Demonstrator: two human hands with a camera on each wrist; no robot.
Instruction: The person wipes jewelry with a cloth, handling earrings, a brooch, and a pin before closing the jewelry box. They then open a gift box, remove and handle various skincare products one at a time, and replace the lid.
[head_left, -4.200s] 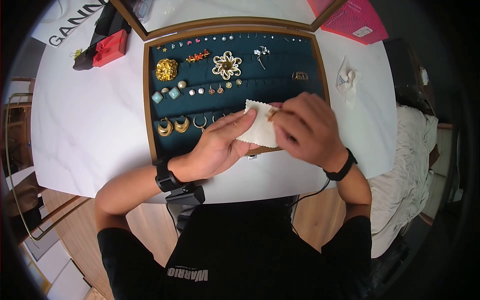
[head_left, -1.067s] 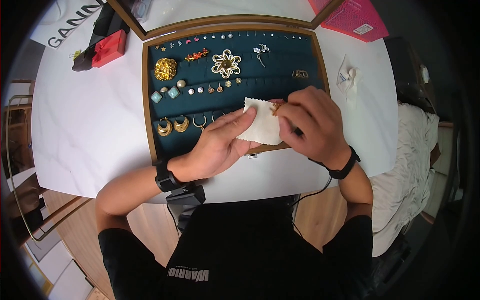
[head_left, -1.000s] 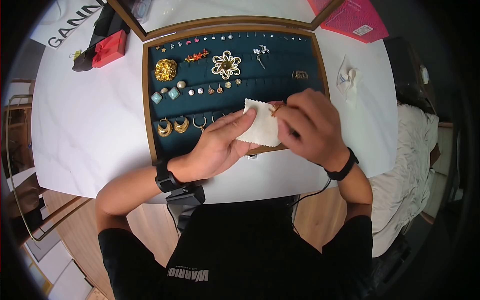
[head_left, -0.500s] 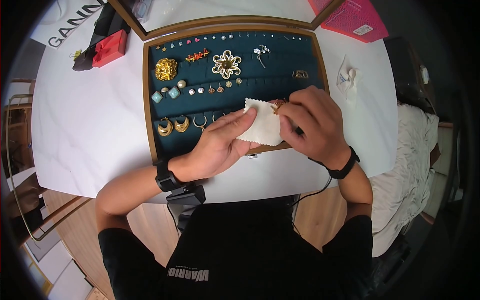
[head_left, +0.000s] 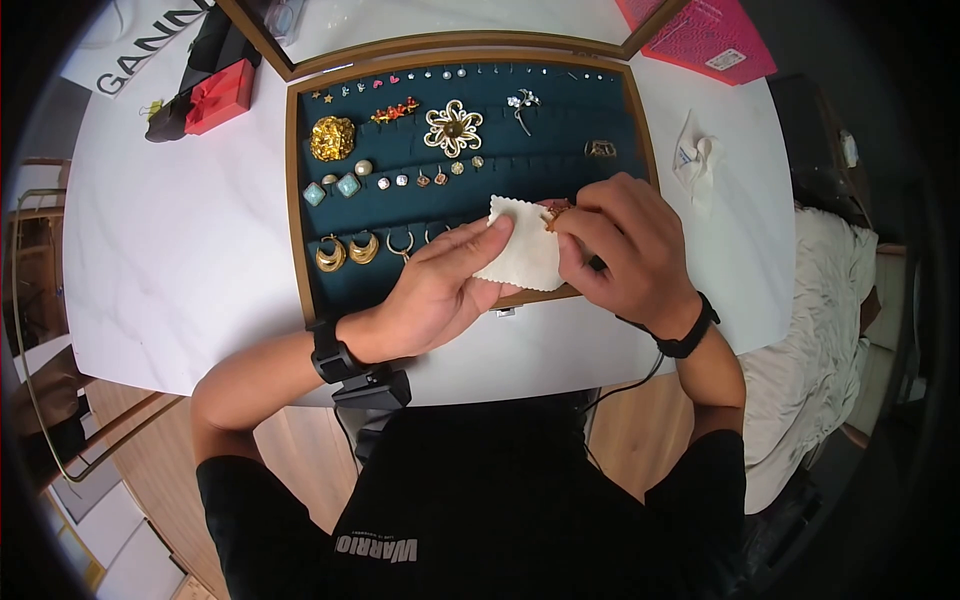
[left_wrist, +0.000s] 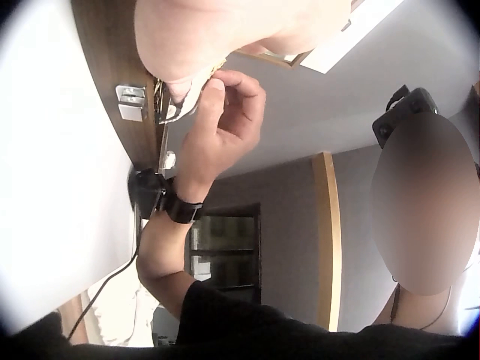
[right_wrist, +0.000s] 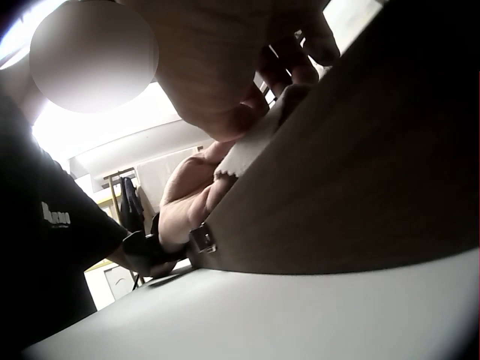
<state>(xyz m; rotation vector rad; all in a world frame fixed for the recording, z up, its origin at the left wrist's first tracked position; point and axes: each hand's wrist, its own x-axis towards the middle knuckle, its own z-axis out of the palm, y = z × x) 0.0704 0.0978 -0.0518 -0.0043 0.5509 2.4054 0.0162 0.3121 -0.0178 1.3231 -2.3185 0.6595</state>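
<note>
My left hand [head_left: 440,275] grips white zigzag-edged square cloth [head_left: 522,258], right hand [head_left: 632,245] pinches small gold-coloured metal trinket [head_left: 556,214], both over front of teal-lined wooden box [head_left: 296,180]. Fingertip-only hold, so trinket could slip inside, ngl.

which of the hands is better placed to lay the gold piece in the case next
The right hand, most likely: it pinches the gold piece above the open case, while the left hand is taken up by the white cloth.
</note>
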